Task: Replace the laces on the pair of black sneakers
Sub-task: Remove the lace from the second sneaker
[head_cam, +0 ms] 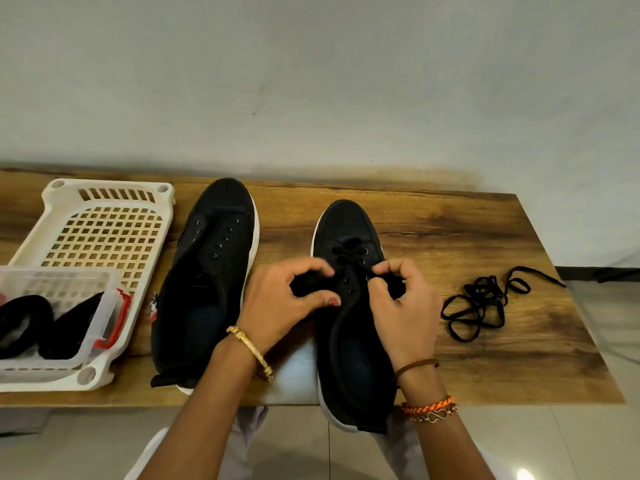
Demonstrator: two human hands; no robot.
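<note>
At centre frame, the left hand and right hand each pinched the lace over the right-hand sneaker. To lace well, both ends should likely stay even and flat through each eyelet. The other sneaker lay unlaced, left of centre.

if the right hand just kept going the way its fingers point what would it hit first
The right hand points left across the laced sneaker, its fingers curled at the eyelets. Going straight on, it would probably meet the left hand first, though depth is hard to judge.
</note>
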